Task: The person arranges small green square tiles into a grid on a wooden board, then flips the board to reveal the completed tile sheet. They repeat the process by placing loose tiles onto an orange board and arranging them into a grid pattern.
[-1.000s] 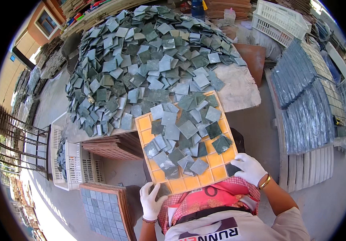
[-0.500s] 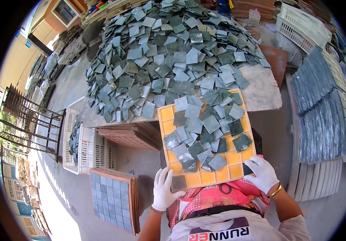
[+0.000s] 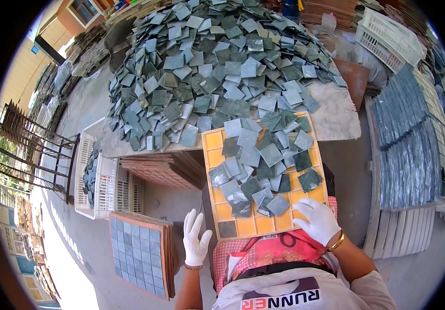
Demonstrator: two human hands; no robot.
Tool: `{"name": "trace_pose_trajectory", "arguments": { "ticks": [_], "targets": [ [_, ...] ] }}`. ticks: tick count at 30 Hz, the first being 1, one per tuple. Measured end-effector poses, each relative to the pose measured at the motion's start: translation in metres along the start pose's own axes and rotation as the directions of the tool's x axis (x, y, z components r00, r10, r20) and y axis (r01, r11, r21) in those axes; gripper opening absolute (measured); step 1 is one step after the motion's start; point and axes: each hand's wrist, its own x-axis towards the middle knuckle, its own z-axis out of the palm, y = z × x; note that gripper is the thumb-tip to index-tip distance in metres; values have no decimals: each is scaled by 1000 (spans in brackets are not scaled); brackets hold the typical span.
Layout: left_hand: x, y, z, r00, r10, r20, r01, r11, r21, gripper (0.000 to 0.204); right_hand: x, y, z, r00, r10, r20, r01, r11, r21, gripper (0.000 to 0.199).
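Tiles lie loose and overlapping across an orange grid tray (image 3: 264,225), a square mould with shallow pockets that rests tilted from the person's lap up onto the near edge of a stone table (image 3: 336,121). In the head view, the only one there is, the right hand (image 3: 315,219), in a white glove, lies flat with fingers spread on the tray's near right corner, touching the loose grey-green tiles (image 3: 264,165) there and closed on none of them. The left hand (image 3: 195,240), gloved too, hangs open with fingers splayed just off the tray's near left corner, holding nothing and apart from the frame.

Only one pocket near the tray's near left corner looks filled with a dark tile (image 3: 226,229); the near row beside it shows bare orange. My judgement is that the step in hand is spreading the loose tiles so each drops into a pocket. To do it well, the flat right palm should sweep lightly across the heap, not press, so tiles slide instead of stacking. The left hand would serve better gripping the tray's left edge, since the tray sits on a slope and could slip.

Behind the tray, a big tile heap (image 3: 217,67) covers most of the table. Left of the person's knee stands a finished tile sheet (image 3: 140,253), with a white crate (image 3: 106,181) just beyond.
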Motion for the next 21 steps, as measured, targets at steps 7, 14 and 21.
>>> {"name": "trace_pose_trajectory", "arguments": {
  "ticks": [7,14,21],
  "targets": [
    [-10,33,15,933,167,319,-233,955,183,57,23,-16,22,994,46,-95,-47,999,-16,56],
    [21,76,24,954,286,89,-294,952,82,48,32,-12,44,991,85,-99,-100,983,-154,59],
    [75,118,61,806,523,277,-588,762,271,59,14,4,-2,988,139,71,-153,953,261,49]
  ]
}}
